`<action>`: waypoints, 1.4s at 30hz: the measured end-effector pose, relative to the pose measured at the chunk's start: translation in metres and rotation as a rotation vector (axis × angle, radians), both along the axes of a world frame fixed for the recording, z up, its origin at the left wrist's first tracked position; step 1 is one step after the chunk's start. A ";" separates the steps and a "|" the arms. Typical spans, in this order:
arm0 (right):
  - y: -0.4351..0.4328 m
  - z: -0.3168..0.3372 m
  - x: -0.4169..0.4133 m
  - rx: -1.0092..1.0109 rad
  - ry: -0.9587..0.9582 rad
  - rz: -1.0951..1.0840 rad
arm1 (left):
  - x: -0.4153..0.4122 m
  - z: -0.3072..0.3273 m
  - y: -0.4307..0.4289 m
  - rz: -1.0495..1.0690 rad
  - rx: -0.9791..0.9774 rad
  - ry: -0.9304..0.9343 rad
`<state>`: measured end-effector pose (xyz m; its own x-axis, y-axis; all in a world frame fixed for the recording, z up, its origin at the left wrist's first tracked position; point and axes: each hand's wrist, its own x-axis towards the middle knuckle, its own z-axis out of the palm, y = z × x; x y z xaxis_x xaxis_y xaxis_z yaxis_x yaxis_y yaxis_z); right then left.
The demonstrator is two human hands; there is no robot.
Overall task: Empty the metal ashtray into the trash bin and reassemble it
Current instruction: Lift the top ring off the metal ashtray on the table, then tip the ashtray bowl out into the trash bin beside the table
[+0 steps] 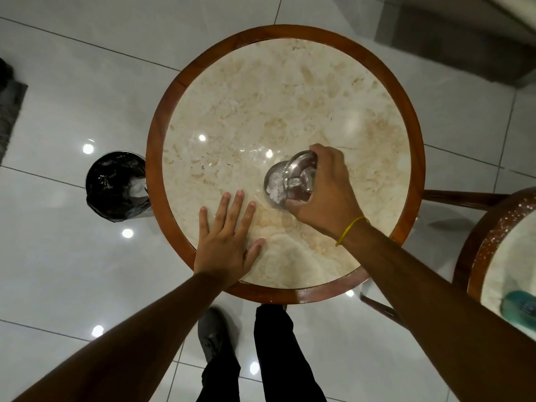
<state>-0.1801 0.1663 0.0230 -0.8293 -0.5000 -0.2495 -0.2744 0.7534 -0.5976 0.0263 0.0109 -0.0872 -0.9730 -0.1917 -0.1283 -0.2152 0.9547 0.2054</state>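
A shiny metal ashtray sits on the round marble table (261, 91), right of centre. Its lid (298, 175) is tilted up off the base, gripped by my right hand (324, 190). The base bowl (274, 185) shows at the left with white crumbly bits inside. My left hand (226, 236) lies flat on the tabletop, fingers spread, just left of the ashtray and holding nothing. The trash bin (116, 184), lined with a black bag and holding white paper, stands on the floor against the table's left edge.
The table has a brown wooden rim (156, 134). A second round table (493, 236) with a teal object (519, 311) is at the lower right. My legs and a shoe (214, 335) stand on glossy white tiles below the table. A dark mat (8, 105) lies far left.
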 end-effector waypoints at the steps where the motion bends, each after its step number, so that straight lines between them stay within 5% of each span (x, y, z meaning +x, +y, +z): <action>1: 0.009 0.001 -0.004 -0.008 0.020 -0.023 | 0.000 0.000 0.000 -0.001 0.001 0.001; 11: 0.070 -0.020 -0.039 0.279 0.083 0.011 | 0.001 -0.004 0.000 0.003 0.005 0.020; 28: 0.058 -0.029 -0.006 0.072 0.275 -0.040 | 0.001 -0.001 0.002 -0.002 0.008 0.015; 31: 0.033 -0.024 -0.004 -0.026 0.177 -0.044 | 0.000 0.000 0.001 -0.002 0.009 0.008; 37: -0.001 -0.029 -0.019 0.192 0.016 -0.011 | 0.002 -0.001 0.003 0.005 0.032 0.024; 42: -0.022 -0.016 -0.040 0.141 -0.159 -0.116 | -0.001 0.003 0.003 0.011 0.059 -0.018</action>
<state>-0.2199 0.1443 0.0066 -0.8239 -0.3543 -0.4425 -0.0917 0.8536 -0.5127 0.0257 0.0143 -0.0840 -0.9683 -0.1938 -0.1574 -0.2296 0.9387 0.2570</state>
